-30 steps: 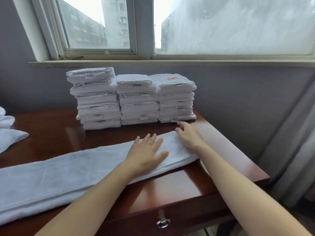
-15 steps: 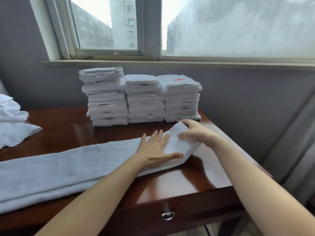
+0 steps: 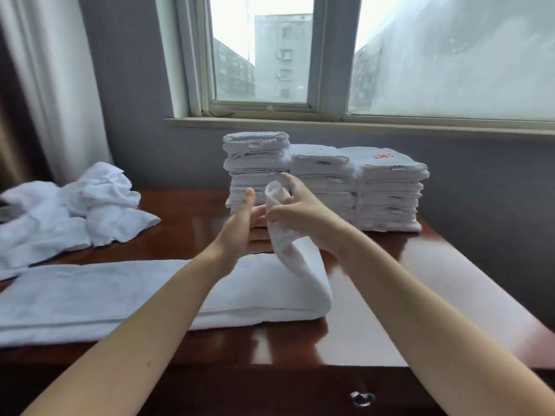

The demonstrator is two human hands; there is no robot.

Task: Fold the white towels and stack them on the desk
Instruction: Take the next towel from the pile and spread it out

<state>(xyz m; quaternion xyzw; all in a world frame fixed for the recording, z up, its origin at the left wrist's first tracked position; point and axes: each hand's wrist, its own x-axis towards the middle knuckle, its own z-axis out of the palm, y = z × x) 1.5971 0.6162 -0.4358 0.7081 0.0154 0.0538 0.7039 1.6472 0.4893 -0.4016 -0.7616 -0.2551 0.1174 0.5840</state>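
A long white towel (image 3: 99,295), folded into a narrow strip, lies across the front of the dark wooden desk (image 3: 435,295). Its right end is lifted and curls up off the desk. My right hand (image 3: 300,219) pinches that raised end above the strip. My left hand (image 3: 240,226) is held upright beside it, fingers apart, touching or nearly touching the cloth; the frame is blurred there. Three stacks of folded white towels (image 3: 324,181) stand side by side at the back of the desk under the window.
A heap of crumpled white towels (image 3: 75,211) lies on the desk's left side. A pale curtain (image 3: 51,85) hangs at the far left. The windowsill (image 3: 360,126) runs behind the stacks. A drawer pull (image 3: 362,398) shows on the desk front.
My right hand has lifted the towel's right end off the desk and carried it up and leftward. My left hand has risen from lying flat on the towel. The view has swung left.
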